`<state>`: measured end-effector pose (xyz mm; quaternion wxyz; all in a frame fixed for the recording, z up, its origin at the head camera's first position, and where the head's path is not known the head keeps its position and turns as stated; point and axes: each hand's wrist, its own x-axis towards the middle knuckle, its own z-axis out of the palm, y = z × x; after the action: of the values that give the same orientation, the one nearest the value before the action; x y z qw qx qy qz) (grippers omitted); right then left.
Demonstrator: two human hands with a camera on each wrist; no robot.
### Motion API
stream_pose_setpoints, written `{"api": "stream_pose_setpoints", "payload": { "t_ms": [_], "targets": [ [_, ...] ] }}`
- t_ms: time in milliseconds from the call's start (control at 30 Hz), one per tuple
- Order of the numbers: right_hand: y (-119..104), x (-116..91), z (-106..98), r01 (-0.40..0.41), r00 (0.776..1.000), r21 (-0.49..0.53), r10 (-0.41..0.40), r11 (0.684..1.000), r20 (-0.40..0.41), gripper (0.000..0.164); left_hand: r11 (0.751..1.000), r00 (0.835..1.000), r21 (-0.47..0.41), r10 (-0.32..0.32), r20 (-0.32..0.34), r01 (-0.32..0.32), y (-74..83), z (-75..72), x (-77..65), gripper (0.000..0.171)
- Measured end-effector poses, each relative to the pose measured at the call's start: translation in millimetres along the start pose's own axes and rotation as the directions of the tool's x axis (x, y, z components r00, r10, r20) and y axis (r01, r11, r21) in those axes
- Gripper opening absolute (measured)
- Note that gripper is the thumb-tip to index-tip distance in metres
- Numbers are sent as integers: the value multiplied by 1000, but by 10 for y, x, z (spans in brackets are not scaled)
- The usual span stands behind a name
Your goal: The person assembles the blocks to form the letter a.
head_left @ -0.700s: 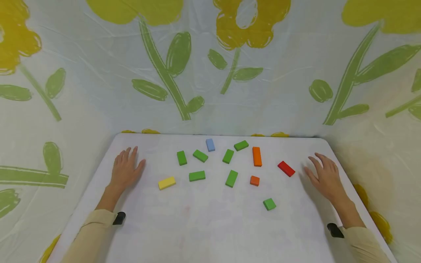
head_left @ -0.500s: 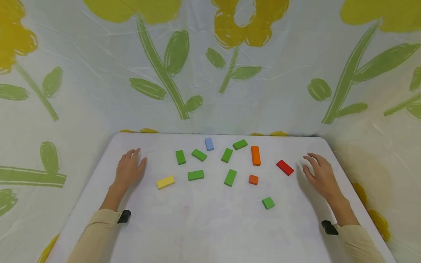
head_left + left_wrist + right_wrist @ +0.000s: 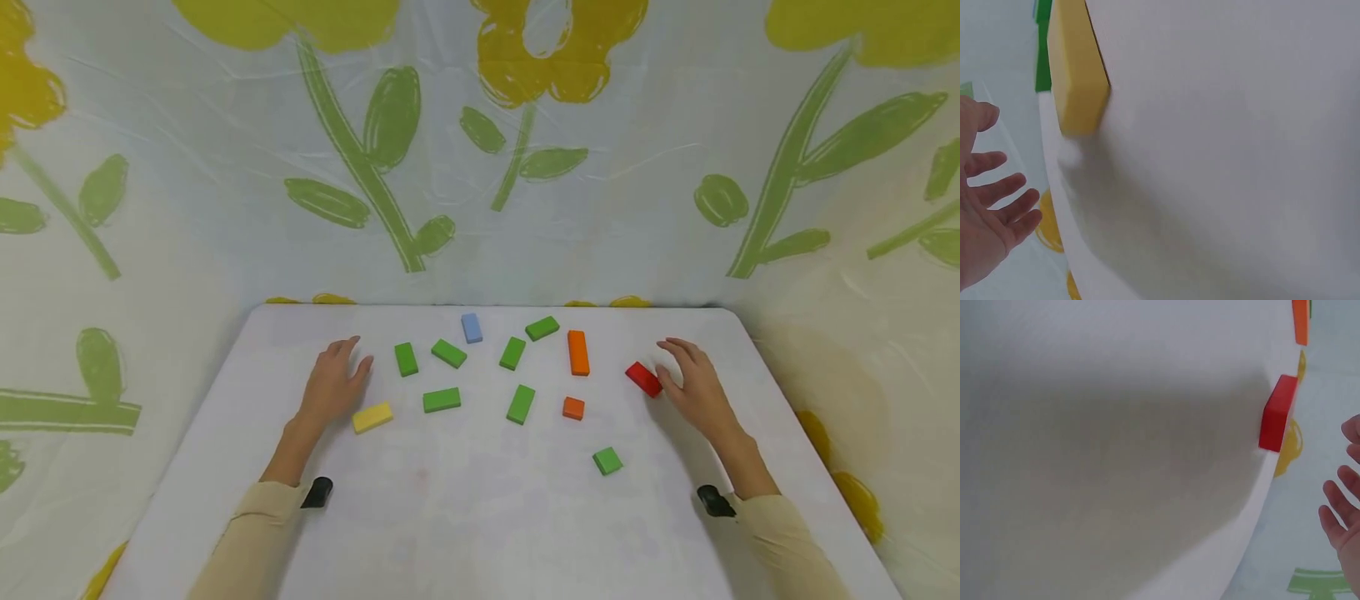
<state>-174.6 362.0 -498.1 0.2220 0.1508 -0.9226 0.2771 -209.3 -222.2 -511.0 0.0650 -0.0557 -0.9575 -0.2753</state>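
Observation:
My left hand (image 3: 330,387) hovers over the left part of the table, its fingers loosely bent and nothing in them. Just to its right lies a yellow block (image 3: 372,417), which shows large in the left wrist view, apart from the hand. On the other side, my right hand (image 3: 697,396) hangs beside a red block (image 3: 643,379), thumb and fingers spread apart. The right wrist view has that red block (image 3: 1279,414) on the table, with a gap between it and the fingers.
Several green blocks (image 3: 442,400) lie scattered mid-table, with a blue block (image 3: 472,328) at the back. A long orange block (image 3: 578,352), a short orange one (image 3: 573,408) and a short green one (image 3: 607,461) lie right of centre. Flowered cloth (image 3: 600,250) surrounds the white table (image 3: 465,525).
Both hands have moved inward: the left one rightward toward the yellow and green blocks, the right one leftward to the red block. The blocks keep their arrangement; the head view has shifted slightly.

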Motion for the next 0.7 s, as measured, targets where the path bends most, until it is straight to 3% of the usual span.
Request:
{"api": "stream_pose_setpoints", "payload": {
  "t_ms": [167,367,700],
  "targets": [
    [-123,86,75,-85,995,60,82,995,63,40,998,999,-69,8,52,-4,239,77,15,57],
    [-255,195,152,-151,983,96,140,984,117,42,990,997,-136,49,58,-40,468,172,-3,55],
    [-331,348,308,-164,972,128,139,978,190,43,976,992,-204,98,82,-79,758,326,-97,54]
  ]
}}
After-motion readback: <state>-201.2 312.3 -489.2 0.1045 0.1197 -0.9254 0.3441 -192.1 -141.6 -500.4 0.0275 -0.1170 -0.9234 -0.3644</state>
